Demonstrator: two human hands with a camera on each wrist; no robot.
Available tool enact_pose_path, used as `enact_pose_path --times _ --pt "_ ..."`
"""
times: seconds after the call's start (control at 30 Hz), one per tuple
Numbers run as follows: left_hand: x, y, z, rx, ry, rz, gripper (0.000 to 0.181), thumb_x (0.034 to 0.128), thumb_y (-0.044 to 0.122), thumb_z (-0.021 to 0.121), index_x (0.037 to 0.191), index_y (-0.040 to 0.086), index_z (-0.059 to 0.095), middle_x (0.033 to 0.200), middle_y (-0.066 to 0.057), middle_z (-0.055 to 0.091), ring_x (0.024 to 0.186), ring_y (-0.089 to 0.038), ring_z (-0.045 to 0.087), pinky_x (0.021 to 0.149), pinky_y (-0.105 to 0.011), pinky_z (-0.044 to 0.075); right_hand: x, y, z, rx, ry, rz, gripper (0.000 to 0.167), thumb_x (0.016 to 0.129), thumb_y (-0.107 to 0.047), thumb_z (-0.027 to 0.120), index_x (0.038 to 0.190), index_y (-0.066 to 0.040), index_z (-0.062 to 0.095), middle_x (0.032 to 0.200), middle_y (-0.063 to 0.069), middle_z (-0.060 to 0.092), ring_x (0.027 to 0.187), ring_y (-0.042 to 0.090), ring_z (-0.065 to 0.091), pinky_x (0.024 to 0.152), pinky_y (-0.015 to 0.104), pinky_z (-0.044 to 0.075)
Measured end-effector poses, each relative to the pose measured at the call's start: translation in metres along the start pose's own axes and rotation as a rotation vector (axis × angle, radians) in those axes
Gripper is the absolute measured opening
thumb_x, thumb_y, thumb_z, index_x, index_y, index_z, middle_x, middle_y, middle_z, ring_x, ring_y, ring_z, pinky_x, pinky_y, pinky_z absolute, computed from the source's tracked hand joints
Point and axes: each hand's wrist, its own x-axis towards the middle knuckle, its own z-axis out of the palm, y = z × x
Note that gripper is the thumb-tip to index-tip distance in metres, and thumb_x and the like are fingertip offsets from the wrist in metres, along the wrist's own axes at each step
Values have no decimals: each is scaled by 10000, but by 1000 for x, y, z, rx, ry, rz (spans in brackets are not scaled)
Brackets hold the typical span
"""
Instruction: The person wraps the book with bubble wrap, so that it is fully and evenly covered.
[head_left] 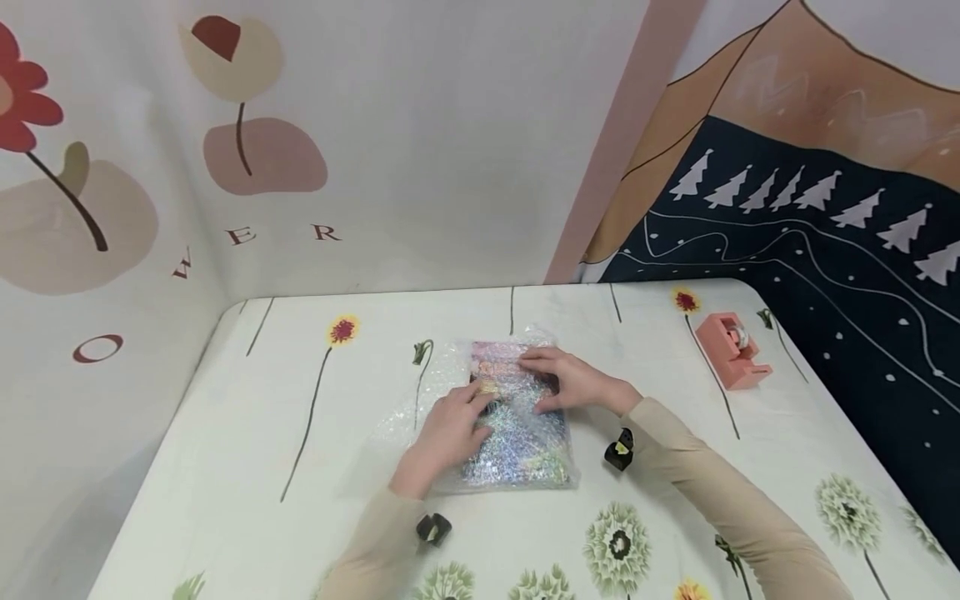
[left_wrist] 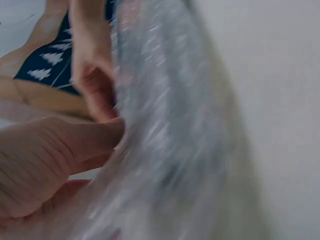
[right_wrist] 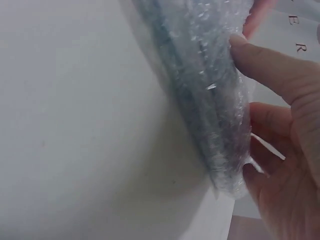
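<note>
Sleeves (head_left: pixel 738 500) frame the near side, 1 left and 1 right of a packet (head_left: pixel 517 454) in bubble wrap (right_wrist: pixel 200 60). It lies around the middle of a white cloth (head_left: pixel 225 433), long axis running near to far, near end bare of fingers. The left hand (head_left: pixel 448 425) lies over its left long side, fingers loosely spread and touching the wrap; spare wrap spreads out left. The right hand (head_left: pixel 581 385) crosses the right long side, closer to the far end than the left is, fingers slightly bent, apart, touching the wrap without gripping. The 2 hands' fingertips point inward, so most of the packet lies to their near side. Far right, well apart, stands a pink tape dispenser (head_left: pixel 722 350).
</note>
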Motion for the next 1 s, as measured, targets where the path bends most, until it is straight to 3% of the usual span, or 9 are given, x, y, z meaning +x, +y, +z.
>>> enact_pose_path --times 0.1,0.27,0.37,0.47,0.53,0.6,0.77,0.87,1.0 --pt "-20 -15 -14 -55 58 -45 474 815 227 713 1205 -11 590 1310 -252 498 1191 -402 475 980 -529 386 0 -4 -2 8 -19 19 762 735 -279 802 1332 58 469 1384 205 428 1300 372 356 1039 470 344" --pt "-62 -41 -37 -10 174 -143 422 797 172 729 1129 -61 617 1225 -278 551 1140 -421 506 941 -546 402 1 -9 -1 -12 -34 49 802 720 -321 804 1335 62 462 1387 206 420 1306 373 347 1048 460 334" --pt "-86 -52 -48 10 181 -268 427 818 186 713 1131 -84 606 1205 -296 550 1120 -442 506 908 -562 412 2 -11 0 -25 -38 70 822 713 -340 805 1341 59 456 1393 200 415 1309 366 346 1054 444 333" --pt "-106 -60 -55 -30 114 -469 491 862 241 660 1173 -124 557 1191 -328 534 1100 -473 500 873 -574 428 1 -13 0 -3 -31 92 822 707 -326 813 1344 51 456 1399 195 411 1316 362 339 1055 446 331" --pt "-115 -66 -57 -97 57 -600 545 883 282 624 1196 -151 520 1164 -344 537 1073 -483 510 843 -567 448 1 -14 0 10 -24 98 820 705 -318 816 1343 50 457 1400 194 410 1317 362 336 1057 453 326" --pt "-121 -71 -56 -176 34 -690 554 893 297 610 1186 -164 515 1078 -327 580 985 -450 568 779 -514 494 0 -14 0 11 -20 99 820 705 -322 816 1342 51 459 1398 195 411 1315 362 338 1056 456 326" --pt "-128 -77 -50 -399 94 -764 428 890 260 623 1087 -119 596 813 -138 667 711 -228 637 589 -312 523 0 -13 1 7 -21 99 815 710 -323 812 1342 52 458 1395 198 413 1311 362 344 1052 452 332" --pt "-129 -75 -49 -557 99 -826 392 894 275 614 1070 -75 619 746 -55 665 645 -156 617 568 -265 513 0 -13 1 5 -20 97 811 711 -319 812 1340 52 460 1392 201 414 1308 361 348 1048 451 338" --pt "-131 -72 -51 -796 108 -899 387 915 251 594 1114 -81 591 750 -46 652 659 -147 615 601 -262 536 1 -14 1 -5 -23 90 809 711 -320 812 1337 54 462 1390 204 415 1303 361 355 1044 450 343"
